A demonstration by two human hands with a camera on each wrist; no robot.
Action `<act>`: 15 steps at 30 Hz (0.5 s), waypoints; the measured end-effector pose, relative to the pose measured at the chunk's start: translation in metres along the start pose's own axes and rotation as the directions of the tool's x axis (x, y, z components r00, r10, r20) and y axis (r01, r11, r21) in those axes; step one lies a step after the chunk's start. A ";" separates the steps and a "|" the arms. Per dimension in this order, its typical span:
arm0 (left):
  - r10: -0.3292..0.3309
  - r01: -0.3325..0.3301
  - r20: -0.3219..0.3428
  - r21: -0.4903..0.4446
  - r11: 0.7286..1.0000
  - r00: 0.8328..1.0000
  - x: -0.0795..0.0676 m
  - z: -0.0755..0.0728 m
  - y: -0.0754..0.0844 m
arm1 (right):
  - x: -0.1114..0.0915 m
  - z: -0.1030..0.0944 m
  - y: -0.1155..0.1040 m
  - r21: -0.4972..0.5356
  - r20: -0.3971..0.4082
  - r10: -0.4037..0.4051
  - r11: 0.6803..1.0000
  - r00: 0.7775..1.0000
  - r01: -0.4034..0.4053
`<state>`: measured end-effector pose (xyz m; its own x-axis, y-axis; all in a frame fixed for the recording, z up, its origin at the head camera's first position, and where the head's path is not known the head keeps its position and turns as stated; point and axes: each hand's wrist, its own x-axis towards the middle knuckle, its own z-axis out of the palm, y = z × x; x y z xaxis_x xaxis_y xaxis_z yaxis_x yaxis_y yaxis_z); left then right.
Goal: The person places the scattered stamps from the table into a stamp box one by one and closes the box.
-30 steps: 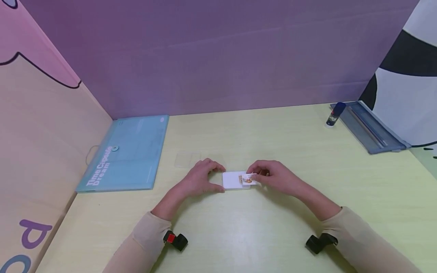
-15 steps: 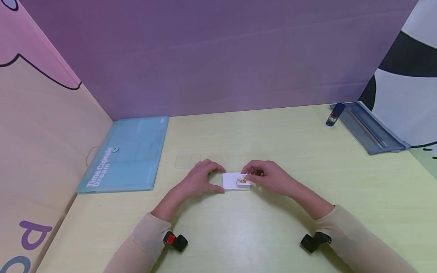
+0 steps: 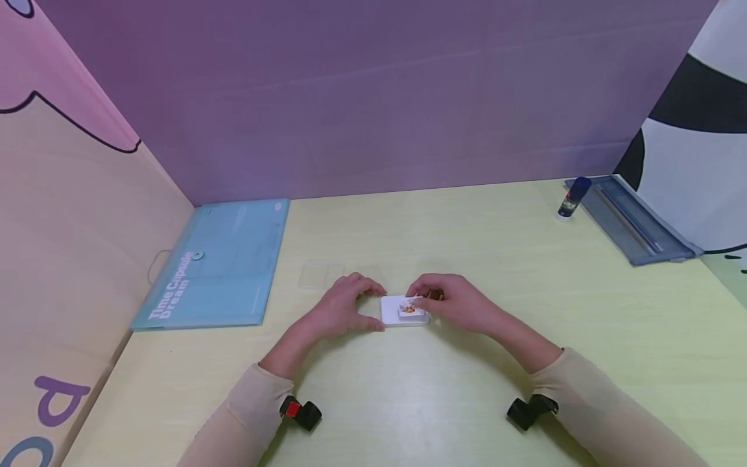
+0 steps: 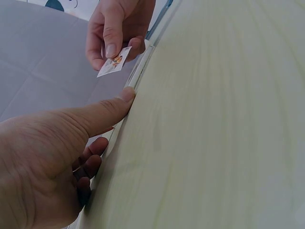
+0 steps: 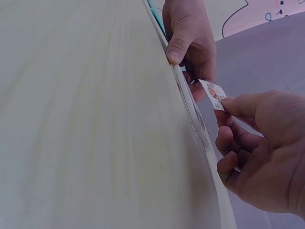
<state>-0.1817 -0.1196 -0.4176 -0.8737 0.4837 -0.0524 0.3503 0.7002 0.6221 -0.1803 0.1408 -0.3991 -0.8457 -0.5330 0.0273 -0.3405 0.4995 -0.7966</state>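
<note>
A thin white rectangular block (image 3: 389, 310) with clear edges lies flat on the table. My left hand (image 3: 345, 307) holds it at its left end, thumb at the near corner and a finger at the far one. Between thumb and fingers my right hand (image 3: 458, 301) pinches a small white picture card (image 3: 407, 307) with an orange print. In the head view the card overlaps the right half of the block. The right wrist view shows the card (image 5: 214, 94) tilted and raised above the block, clear of its surface.
A blue document folder (image 3: 233, 259) lies at the left, and a clear flat sheet (image 3: 320, 275) sits behind my left hand. At the back right a glue stick (image 3: 574, 196) stands upright by a dark blue zip pouch (image 3: 633, 224). A purple partition (image 3: 373, 97) rises behind the table.
My right hand has moved left with the picture card, from the block's right end to over its right half, covering a small brownish print seen there earlier. The left hand stays put.
</note>
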 end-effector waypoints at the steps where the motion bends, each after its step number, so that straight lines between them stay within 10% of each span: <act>1: -0.001 0.001 -0.001 -0.001 1.000 1.000 0.000 0.000 0.000 | 0.001 0.000 0.000 0.000 0.000 -0.002 1.000 1.000 0.002; 15: -0.002 0.002 -0.002 -0.002 1.000 1.000 -0.001 -0.001 0.000 | 0.008 0.006 -0.002 -0.002 0.004 0.001 1.000 1.000 -0.001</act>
<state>-0.1813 -0.1202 -0.4168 -0.8751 0.4811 -0.0519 0.3480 0.7003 0.6233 -0.1839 0.1319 -0.4011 -0.8442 -0.5354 0.0245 -0.3407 0.5008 -0.7957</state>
